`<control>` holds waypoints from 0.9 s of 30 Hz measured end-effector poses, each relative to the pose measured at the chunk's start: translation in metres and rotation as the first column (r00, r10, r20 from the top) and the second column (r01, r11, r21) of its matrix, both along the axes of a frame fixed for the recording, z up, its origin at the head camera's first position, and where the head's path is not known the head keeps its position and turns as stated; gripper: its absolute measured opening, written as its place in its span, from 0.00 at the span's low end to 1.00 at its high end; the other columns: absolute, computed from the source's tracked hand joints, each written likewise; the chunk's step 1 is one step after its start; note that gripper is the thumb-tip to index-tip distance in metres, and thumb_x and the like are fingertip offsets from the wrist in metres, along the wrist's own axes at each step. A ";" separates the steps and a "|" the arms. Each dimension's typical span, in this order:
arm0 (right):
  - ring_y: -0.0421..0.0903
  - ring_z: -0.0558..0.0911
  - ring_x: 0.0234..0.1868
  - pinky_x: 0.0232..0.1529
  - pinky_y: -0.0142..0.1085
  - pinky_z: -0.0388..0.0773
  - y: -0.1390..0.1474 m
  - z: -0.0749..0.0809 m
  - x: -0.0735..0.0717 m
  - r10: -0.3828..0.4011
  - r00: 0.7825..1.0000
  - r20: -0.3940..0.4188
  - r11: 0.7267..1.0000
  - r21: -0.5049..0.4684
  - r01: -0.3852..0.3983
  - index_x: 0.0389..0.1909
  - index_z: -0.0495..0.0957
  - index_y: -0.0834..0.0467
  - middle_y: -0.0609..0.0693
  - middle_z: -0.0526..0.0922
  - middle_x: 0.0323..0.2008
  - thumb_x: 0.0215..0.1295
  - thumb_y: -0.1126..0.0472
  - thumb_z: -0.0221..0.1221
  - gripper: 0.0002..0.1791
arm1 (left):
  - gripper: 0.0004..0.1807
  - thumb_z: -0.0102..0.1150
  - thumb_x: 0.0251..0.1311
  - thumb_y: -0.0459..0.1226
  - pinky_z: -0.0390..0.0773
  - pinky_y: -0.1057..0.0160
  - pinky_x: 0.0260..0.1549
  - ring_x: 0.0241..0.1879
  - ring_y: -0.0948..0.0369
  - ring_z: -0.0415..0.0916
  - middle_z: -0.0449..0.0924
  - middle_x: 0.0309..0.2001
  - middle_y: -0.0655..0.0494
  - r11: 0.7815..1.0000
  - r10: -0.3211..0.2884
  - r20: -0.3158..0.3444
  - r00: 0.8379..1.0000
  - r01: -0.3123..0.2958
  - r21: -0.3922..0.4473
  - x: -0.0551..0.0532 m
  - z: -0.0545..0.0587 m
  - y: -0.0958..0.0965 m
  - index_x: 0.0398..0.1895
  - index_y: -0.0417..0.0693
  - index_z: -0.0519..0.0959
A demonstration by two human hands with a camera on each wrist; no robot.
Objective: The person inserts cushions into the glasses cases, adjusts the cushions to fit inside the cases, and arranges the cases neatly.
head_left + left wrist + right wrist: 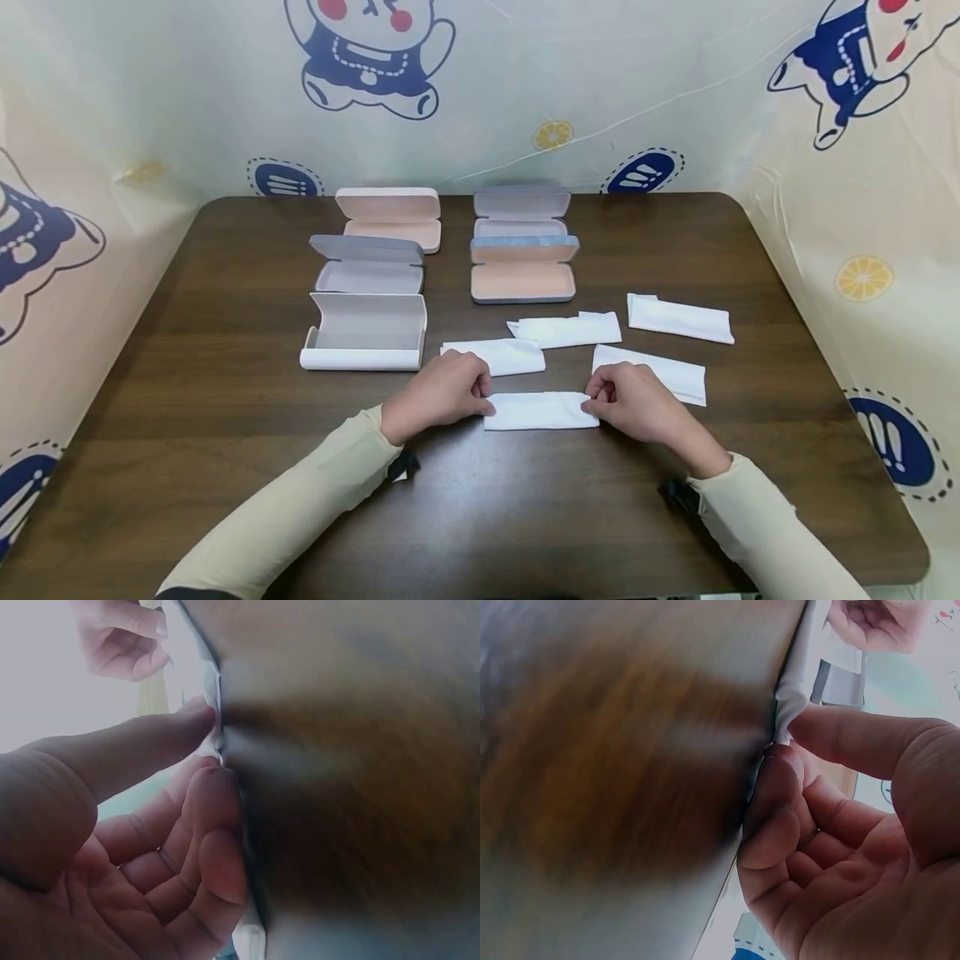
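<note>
A white folded cloth (540,412) lies flat on the brown table, nearest the person. My left hand (444,392) pinches its left end between thumb and fingers. At the opposite end, my right hand (637,402) pinches the right corner. The left wrist view shows the thumb on one side of the cloth (196,667) and curled fingers on the other. In the right wrist view the cloth (799,675) wrinkles where thumb and fingertip meet. Behind my left hand is a second folded cloth (510,357); another folded cloth (660,371) lies just behind the right hand.
Two more folded cloths (570,330) (678,318) lie farther back. Several hinged glasses cases stand with lids raised: a white case (363,358), a grey case (371,277) and a pink case (393,233) at left, a lavender case (521,227) and a blue-lidded case (522,283) at centre.
</note>
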State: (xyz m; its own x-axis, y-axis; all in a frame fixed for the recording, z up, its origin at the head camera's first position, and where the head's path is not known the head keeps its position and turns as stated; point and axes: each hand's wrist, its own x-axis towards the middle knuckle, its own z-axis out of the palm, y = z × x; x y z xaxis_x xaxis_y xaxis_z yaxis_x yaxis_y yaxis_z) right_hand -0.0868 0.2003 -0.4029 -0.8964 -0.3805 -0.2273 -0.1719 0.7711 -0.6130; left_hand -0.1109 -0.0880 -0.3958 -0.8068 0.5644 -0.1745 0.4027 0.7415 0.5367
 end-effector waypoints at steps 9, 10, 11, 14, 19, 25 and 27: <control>0.44 0.72 0.25 0.30 0.39 0.72 -0.007 -0.001 0.005 0.006 0.999 -0.051 0.999 0.047 -0.004 0.30 0.80 0.56 0.45 0.74 0.23 0.64 0.65 0.67 0.05 | 0.10 0.70 0.51 0.33 0.73 0.64 0.29 0.25 0.65 0.71 0.72 0.21 0.65 0.999 -0.035 -0.083 0.996 0.033 -0.024 0.007 -0.001 0.004 0.20 0.54 0.78; 0.44 0.72 0.26 0.30 0.39 0.72 -0.007 -0.001 0.006 0.004 0.998 -0.055 0.999 0.049 -0.001 0.30 0.79 0.56 0.45 0.74 0.23 0.64 0.65 0.67 0.05 | 0.10 0.69 0.51 0.33 0.72 0.64 0.29 0.25 0.65 0.70 0.72 0.21 0.65 0.999 -0.038 -0.089 0.995 0.036 -0.015 0.007 -0.001 0.003 0.19 0.54 0.78; 0.44 0.72 0.26 0.30 0.39 0.72 -0.007 0.000 0.006 0.000 0.998 -0.061 0.999 0.051 0.003 0.30 0.79 0.56 0.46 0.74 0.23 0.64 0.65 0.66 0.06 | 0.10 0.68 0.50 0.32 0.72 0.64 0.29 0.24 0.65 0.70 0.72 0.20 0.65 0.999 -0.040 -0.095 0.995 0.040 -0.002 0.007 -0.001 0.003 0.19 0.53 0.77; 0.44 0.72 0.25 0.30 0.39 0.72 -0.007 0.002 0.009 -0.011 0.996 -0.084 0.998 0.053 0.016 0.30 0.79 0.56 0.45 0.74 0.23 0.64 0.66 0.66 0.06 | 0.10 0.67 0.49 0.32 0.71 0.65 0.28 0.24 0.66 0.69 0.72 0.20 0.66 0.997 -0.042 -0.100 0.994 0.048 0.053 0.006 -0.002 0.002 0.19 0.54 0.77; 0.43 0.72 0.24 0.28 0.38 0.72 -0.006 0.007 0.011 -0.023 0.995 -0.101 0.999 0.028 0.026 0.32 0.78 0.56 0.44 0.74 0.22 0.64 0.66 0.66 0.05 | 0.09 0.67 0.50 0.32 0.72 0.66 0.30 0.23 0.68 0.70 0.74 0.20 0.67 0.987 -0.008 -0.034 0.999 0.013 0.163 0.005 -0.004 0.000 0.21 0.52 0.78; 0.42 0.73 0.24 0.29 0.38 0.72 -0.002 0.008 0.010 -0.019 0.997 -0.069 0.999 -0.037 0.016 0.32 0.78 0.55 0.43 0.75 0.22 0.65 0.66 0.65 0.05 | 0.04 0.66 0.52 0.30 0.74 0.65 0.32 0.23 0.69 0.74 0.78 0.20 0.65 0.971 0.040 0.095 0.995 -0.062 0.232 0.003 -0.002 -0.002 0.26 0.47 0.80; 0.42 0.73 0.24 0.29 0.38 0.72 0.000 0.009 0.009 -0.016 0.998 -0.057 0.998 -0.066 0.012 0.32 0.78 0.54 0.43 0.76 0.22 0.65 0.65 0.65 0.05 | 0.03 0.66 0.53 0.30 0.75 0.66 0.32 0.24 0.68 0.75 0.79 0.21 0.63 0.966 0.048 0.121 0.991 -0.077 0.247 0.002 -0.001 -0.004 0.28 0.45 0.81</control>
